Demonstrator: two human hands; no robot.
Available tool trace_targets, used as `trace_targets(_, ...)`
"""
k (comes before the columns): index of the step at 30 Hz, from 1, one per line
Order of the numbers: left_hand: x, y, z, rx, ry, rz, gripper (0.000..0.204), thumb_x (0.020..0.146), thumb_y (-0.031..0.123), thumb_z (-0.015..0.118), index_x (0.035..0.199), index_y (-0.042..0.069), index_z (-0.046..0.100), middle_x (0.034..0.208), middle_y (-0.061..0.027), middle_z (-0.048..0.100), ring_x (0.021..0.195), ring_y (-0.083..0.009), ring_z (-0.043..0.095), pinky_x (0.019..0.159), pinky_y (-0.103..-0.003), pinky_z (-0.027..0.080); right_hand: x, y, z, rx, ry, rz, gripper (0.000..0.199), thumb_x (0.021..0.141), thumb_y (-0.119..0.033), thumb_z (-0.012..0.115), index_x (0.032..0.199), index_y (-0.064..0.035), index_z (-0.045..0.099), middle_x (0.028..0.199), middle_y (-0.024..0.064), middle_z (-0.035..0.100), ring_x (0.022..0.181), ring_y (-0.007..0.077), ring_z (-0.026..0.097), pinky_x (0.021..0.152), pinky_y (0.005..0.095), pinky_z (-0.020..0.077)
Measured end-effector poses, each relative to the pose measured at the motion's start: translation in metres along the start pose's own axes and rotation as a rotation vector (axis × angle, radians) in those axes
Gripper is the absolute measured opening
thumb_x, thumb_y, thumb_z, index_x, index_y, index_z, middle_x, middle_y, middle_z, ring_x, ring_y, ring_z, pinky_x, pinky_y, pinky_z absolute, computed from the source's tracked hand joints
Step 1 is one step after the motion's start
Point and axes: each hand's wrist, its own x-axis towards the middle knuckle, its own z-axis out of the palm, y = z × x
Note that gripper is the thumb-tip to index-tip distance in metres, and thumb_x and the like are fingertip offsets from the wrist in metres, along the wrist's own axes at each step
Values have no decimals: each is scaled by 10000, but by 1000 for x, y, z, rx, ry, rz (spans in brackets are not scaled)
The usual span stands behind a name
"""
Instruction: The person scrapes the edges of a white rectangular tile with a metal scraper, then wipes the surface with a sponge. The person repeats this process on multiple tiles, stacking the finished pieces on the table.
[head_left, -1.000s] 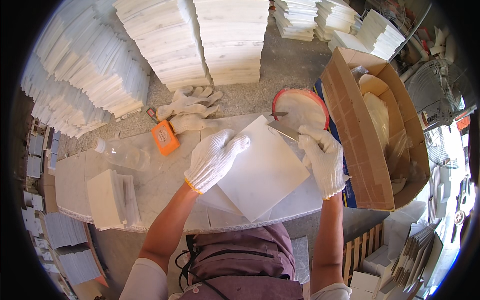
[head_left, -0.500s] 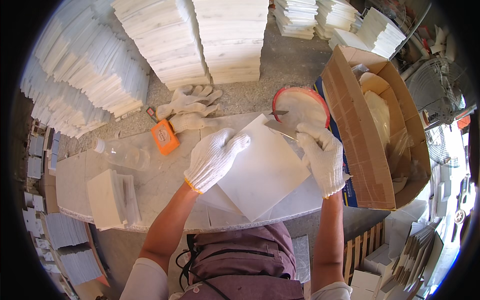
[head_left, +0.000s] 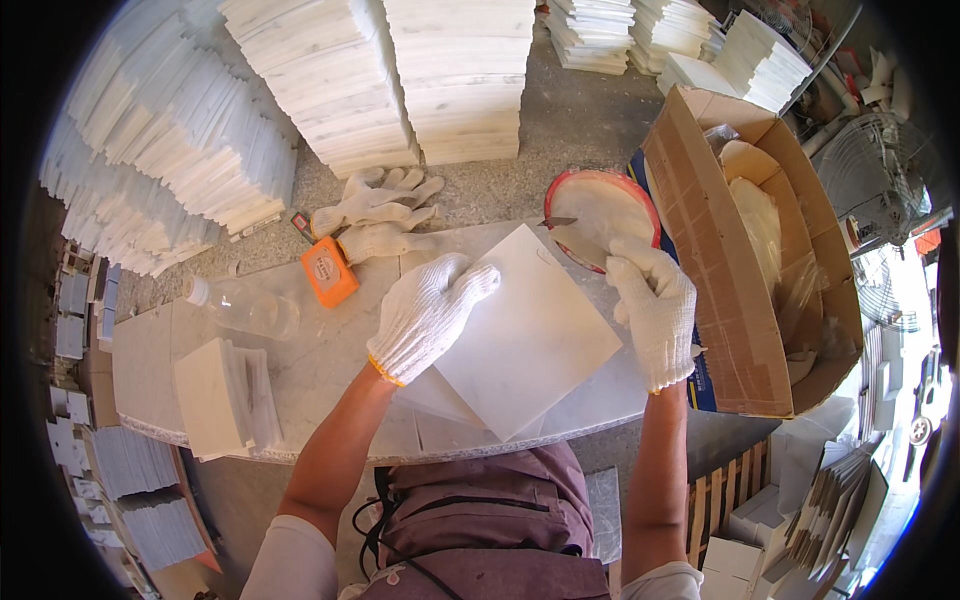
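A square white tile [head_left: 532, 335] lies turned cornerwise on the stone work table, with another pale sheet or tile partly showing under its left edge. My gloved left hand [head_left: 428, 315] grips the tile's left side, thumb on top; its other fingertips are hidden. Over the right side, my gloved right hand [head_left: 652, 315] is closed round a scraper with a thin metal blade [head_left: 580, 243]. That blade points toward a red-rimmed bowl [head_left: 655, 200] of whitish material and overlaps its near edge. A second dark blade [head_left: 560, 221] rests across the bowl's left rim.
Left of the tile are an orange tape measure [head_left: 330, 272], spare white gloves [head_left: 375, 215], a clear bottle [head_left: 245, 308] and small upright tiles [head_left: 215, 395]. An open cardboard box [head_left: 715, 270] stands close on the right. Tall tile stacks [head_left: 460, 80] rise behind the table.
My right hand has moved slightly right and tilted the scraper, its blade now off the tile's top corner and nearer the bowl. My left hand and the tile have barely moved.
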Motion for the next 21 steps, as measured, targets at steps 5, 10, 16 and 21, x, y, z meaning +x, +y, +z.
trace_targets(5, -1, -1, 2, -20, 30, 33, 426, 909, 410, 621, 800, 0, 595, 632, -54, 433, 619, -114, 419, 575, -324, 373, 9, 17, -3, -166, 194, -75, 250, 889, -114, 669, 1111, -1, 688, 972, 98, 706, 692, 137, 627, 630, 270, 497)
trace_targets(10, -1, -7, 4, -4, 76, 98, 442, 910, 412, 621, 751, 5, 552, 620, -42, 403, 611, -111, 390, 563, -332, 358, 24, 44, 5, -608, 303, -259, 238, 886, -180, 639, 1095, -81, 695, 1064, 131, 697, 990, 306, 663, 859, 382, 512)
trace_targets(16, -1, -2, 2, 17, 58, 66, 446, 911, 425, 614, 787, -2, 590, 618, -43, 415, 606, -117, 402, 564, -327, 363, 33, 50, 12, -773, 181, -183, 305, 883, -251, 619, 1138, -99, 690, 1153, 128, 678, 1081, 311, 633, 939, 380, 479)
trace_targets(21, -1, -8, 5, 8, 85, 95, 441, 915, 428, 613, 896, -10, 661, 659, -50, 516, 632, -118, 467, 596, -310, 402, 5, 36, 7, -650, 278, -331, 240, 882, -167, 658, 1107, -91, 687, 1163, 137, 662, 1064, 313, 635, 895, 381, 508)
